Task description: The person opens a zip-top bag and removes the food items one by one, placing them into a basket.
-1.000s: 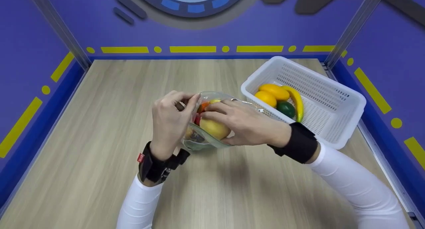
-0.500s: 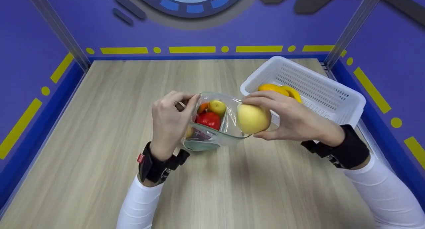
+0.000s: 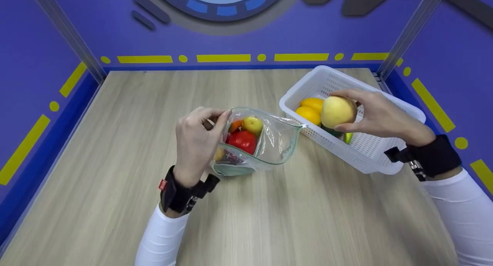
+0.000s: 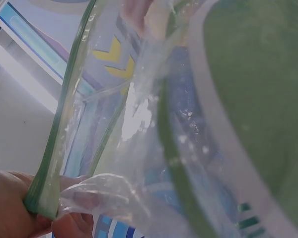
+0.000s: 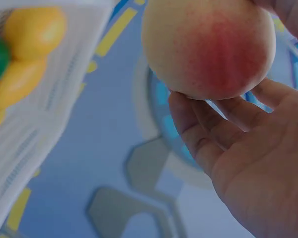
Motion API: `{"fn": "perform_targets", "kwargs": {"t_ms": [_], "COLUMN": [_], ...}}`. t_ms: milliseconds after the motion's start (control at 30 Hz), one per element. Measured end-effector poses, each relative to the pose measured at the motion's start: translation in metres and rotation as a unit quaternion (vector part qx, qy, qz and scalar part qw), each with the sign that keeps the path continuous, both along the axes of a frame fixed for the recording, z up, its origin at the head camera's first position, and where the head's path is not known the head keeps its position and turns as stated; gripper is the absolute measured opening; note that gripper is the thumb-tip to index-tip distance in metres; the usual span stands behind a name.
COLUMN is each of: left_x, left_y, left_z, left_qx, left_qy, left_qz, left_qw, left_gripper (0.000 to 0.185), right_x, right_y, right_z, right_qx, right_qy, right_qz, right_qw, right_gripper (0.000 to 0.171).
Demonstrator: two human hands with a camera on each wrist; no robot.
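Observation:
My left hand [image 3: 200,142] pinches the left end of a clear zip bag's [image 3: 279,142] rim, whose green edge stands open. Inside the bag lie a red tomato-like fruit [image 3: 242,142], a small yellow fruit [image 3: 252,125] and an orange piece [image 3: 235,125]. The left wrist view shows thumb and fingers on the green zip edge [image 4: 64,114]. With thumb and fingers, my right hand [image 3: 379,113] holds a peach [image 3: 338,111] over the white basket [image 3: 408,115]; a red blush shows on the peach [image 5: 208,47] in the right wrist view.
In the basket are a yellow-orange mango-like fruit [image 3: 311,103], a round orange one [image 3: 308,115], and a dark green fruit and banana partly hidden beneath the peach. Blue panels [image 3: 246,42] wall the wooden table [image 3: 154,104] at the back and sides.
My right hand has drawn the peach out of the bag and carried it right, over the basket. The bag's right end has come into sight. My left hand has stayed on the rim.

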State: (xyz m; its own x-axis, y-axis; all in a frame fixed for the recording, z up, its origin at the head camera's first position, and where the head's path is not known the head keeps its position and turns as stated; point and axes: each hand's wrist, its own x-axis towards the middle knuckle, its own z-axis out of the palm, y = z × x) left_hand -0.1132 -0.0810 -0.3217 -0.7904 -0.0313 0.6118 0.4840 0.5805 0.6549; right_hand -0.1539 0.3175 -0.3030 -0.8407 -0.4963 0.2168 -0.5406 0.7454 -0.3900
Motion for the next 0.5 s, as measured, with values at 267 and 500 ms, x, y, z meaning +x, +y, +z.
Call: {"fn": "perform_targets", "kwargs": {"t_ms": [267, 500], "left_x": [-0.001, 0.0], "left_y": [0.0, 0.002], "left_z": [-0.001, 0.0], "left_qx": [0.001, -0.002], "left_qy": [0.004, -0.006], "left_qz": [0.0, -0.006], "left_qw": [1.0, 1.0], "left_gripper": [0.013, 0.013], "right_x": [-0.036, -0.062], "right_y": [0.045, 0.078], "right_z": [-0.018, -0.045], "right_qx": [0.063, 0.107], "right_qy": [-0.117, -0.179], "right_qz": [-0.095, -0.122], "right_qw": [0.987, 0.97], "right_gripper": [0.079, 0.08]}}
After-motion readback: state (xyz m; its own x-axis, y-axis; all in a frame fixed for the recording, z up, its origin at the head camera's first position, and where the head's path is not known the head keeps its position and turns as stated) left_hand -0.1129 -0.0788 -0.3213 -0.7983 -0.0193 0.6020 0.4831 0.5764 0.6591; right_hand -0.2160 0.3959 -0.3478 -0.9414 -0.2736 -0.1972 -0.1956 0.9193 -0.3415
